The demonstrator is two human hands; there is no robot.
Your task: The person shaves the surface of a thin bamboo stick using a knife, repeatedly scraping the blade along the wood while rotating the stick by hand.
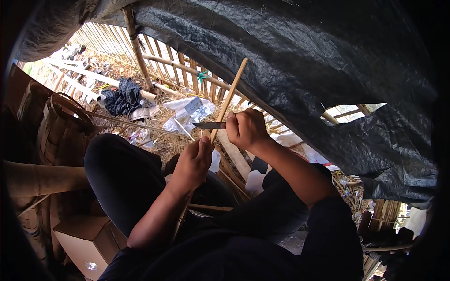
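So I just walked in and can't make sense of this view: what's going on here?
A seated person holds a thin bamboo strip upright in the left hand, gripping it low down. The right hand holds a knife with its blade pointing left, set against the strip just above the left hand. Woven baskets stand at the left, a cardboard box lies below them, and a black tarp hangs overhead.

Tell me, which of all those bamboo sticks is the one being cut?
The thin bamboo strip slanting upward, gripped by the left hand. The right hand presses a knife against it; the other bamboo pieces form the fence behind.
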